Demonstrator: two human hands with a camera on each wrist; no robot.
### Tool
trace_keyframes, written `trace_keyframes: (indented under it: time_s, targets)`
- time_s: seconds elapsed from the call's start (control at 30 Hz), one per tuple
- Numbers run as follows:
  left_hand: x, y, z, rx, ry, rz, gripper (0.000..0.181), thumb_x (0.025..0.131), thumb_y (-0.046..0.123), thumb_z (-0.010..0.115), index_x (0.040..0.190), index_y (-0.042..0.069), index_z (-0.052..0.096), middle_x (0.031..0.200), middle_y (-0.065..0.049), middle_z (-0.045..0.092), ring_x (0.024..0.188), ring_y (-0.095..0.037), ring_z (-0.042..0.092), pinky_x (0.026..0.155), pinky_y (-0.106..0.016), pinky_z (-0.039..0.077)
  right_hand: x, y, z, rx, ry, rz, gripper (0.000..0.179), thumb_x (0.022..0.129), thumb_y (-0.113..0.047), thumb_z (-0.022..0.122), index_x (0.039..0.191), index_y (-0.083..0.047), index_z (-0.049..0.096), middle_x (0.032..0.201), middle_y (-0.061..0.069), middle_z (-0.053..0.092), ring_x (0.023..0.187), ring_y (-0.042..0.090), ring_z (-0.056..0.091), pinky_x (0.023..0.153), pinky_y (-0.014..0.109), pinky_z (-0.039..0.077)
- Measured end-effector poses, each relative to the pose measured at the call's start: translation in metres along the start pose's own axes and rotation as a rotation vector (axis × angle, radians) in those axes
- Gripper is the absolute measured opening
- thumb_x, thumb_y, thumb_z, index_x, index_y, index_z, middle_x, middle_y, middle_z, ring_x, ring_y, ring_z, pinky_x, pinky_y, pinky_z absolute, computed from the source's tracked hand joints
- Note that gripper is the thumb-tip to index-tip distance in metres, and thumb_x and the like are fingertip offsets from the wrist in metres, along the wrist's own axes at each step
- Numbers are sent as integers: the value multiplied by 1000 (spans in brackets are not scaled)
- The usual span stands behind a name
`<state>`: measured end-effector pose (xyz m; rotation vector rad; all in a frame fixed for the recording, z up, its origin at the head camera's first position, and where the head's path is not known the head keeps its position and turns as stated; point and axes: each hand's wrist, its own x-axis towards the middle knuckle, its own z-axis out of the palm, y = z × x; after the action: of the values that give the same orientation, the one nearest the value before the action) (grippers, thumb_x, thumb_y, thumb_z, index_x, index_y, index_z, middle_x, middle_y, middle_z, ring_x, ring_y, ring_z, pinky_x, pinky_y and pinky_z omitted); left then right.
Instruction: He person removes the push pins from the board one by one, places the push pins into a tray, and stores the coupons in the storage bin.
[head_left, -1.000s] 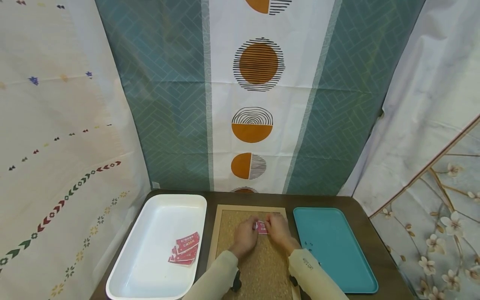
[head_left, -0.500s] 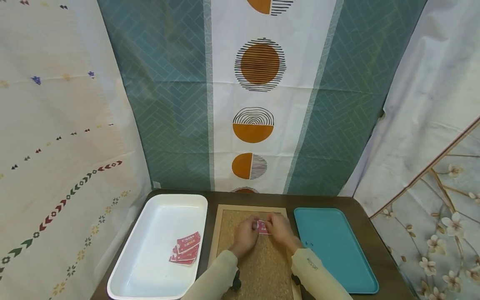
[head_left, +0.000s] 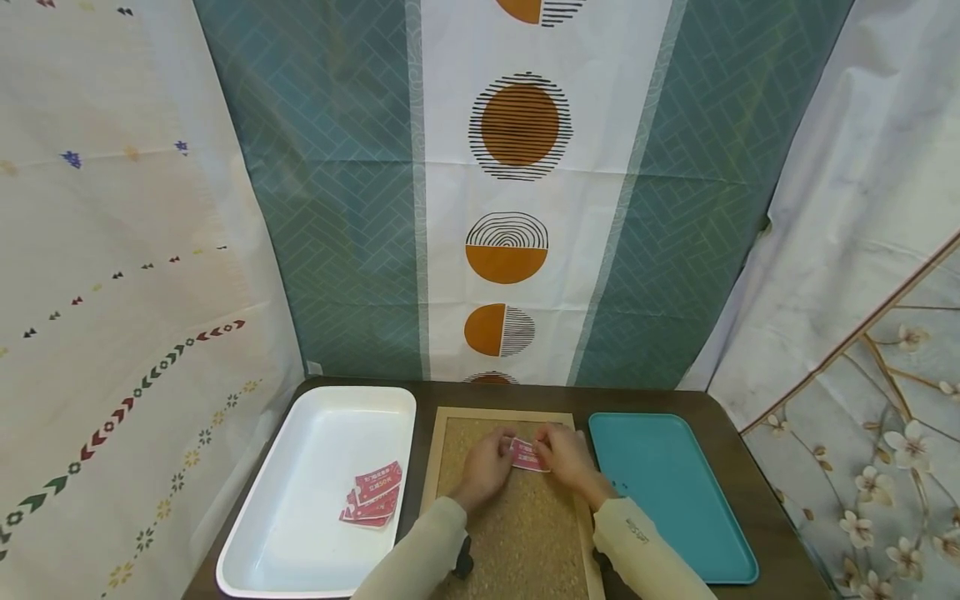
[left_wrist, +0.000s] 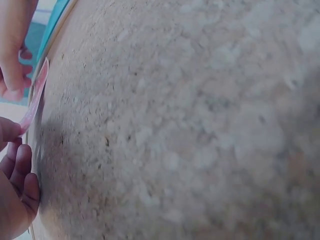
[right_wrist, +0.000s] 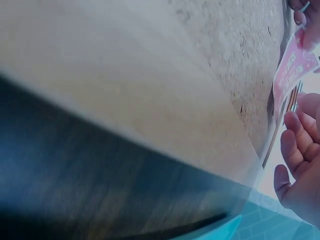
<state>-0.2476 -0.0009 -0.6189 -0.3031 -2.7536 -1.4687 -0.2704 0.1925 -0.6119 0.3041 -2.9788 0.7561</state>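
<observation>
Above the cork board [head_left: 517, 542], a pink paper coupon [head_left: 528, 456] with white print is held near the board's far end. My left hand [head_left: 486, 467] pinches its left end; in the left wrist view, the thumb [left_wrist: 9, 131] lies on the paper. The coupon bends slightly, and its other end stands free in the right wrist view. My right hand [head_left: 567, 458] is beside that end, its fingers [right_wrist: 295, 145] loosely curled and apart from the paper. A small pale teal bit [right_wrist: 305, 7] shows at the left hand's fingers.
A white tray [head_left: 262, 508] on the left holds several overlapping pink coupons [head_left: 372, 496]. On the right lies a teal tray [head_left: 682, 500] with tiny dark items [head_left: 619, 486] near its left edge. The dark table [head_left: 780, 533] meets hanging cloths behind and at both sides.
My right hand has shifted slightly right and come away from the coupon, so more of it shows. The coupon tilts a little, still in my left hand.
</observation>
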Motion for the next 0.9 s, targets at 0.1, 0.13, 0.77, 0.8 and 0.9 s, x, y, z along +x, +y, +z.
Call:
trace_keyframes:
  time_s: [0.1, 0.13, 0.77, 0.8, 0.9]
  targets:
    - [-1, -3, -3, 4, -6, -6, 30, 102, 9, 66, 132, 13, 66, 98, 4, 66, 82, -8, 58, 69, -26, 50, -1, 2, -2, -25, 19, -20, 11, 99, -21, 76, 94, -17, 67, 84, -7, 66, 83, 15, 59, 85, 45, 40]
    - [-2, -3, -4, 7, -7, -7, 30, 103, 10, 66, 133, 14, 66, 99, 4, 67, 84, -8, 59, 70, -26, 51, -2, 2, -2, -30, 29, -29, 11, 99, -20, 76, 93, -17, 67, 83, -7, 66, 83, 15, 60, 84, 45, 40]
    - [-8, -13, -27, 21, -35, -6, 37, 108, 16, 59, 145, 13, 60, 122, -7, 70, 105, -19, 66, 92, -44, 58, -14, 10, -10, -39, 96, -74, 15, 95, -16, 79, 86, -17, 67, 80, -5, 64, 78, 16, 60, 79, 47, 45]
    - [-8, -13, -29, 21, -36, -3, 37, 108, 15, 59, 145, 13, 60, 121, -7, 69, 104, -20, 66, 91, -43, 58, -15, 10, -10, -39, 93, -71, 16, 95, -16, 79, 86, -17, 67, 79, -5, 63, 78, 16, 60, 79, 47, 45]
    - [-9, -12, -35, 13, -39, 7, 37, 108, 13, 59, 145, 10, 59, 119, -9, 69, 104, -21, 66, 91, -45, 59, -16, 10, -13, -42, 88, -75, 16, 95, -16, 79, 86, -17, 66, 78, -5, 63, 77, 16, 59, 80, 47, 46]
